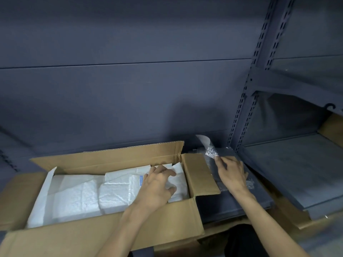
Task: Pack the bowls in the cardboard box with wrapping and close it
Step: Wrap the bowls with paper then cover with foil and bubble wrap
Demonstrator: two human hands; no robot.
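Observation:
An open cardboard box point(104, 158) lies on the dark shelf with its four flaps spread out. Inside it are white wrapped bundles point(78, 197) under white wrapping paper; no bare bowl shows. My left hand point(157, 186) rests inside the box at its right end, fingers spread on the white paper. My right hand point(230, 173) is to the right of the box, past the right flap point(198, 175), and pinches the edge of a clear bubble wrap sheet point(210, 151) that curls up from the shelf.
A grey metal shelf back panel point(130, 99) rises behind the box. A perforated upright point(246, 101) stands at the right, with a second shelf bay point(289, 167) beyond it. More cardboard point(332, 130) shows at the far right edge and below the shelf.

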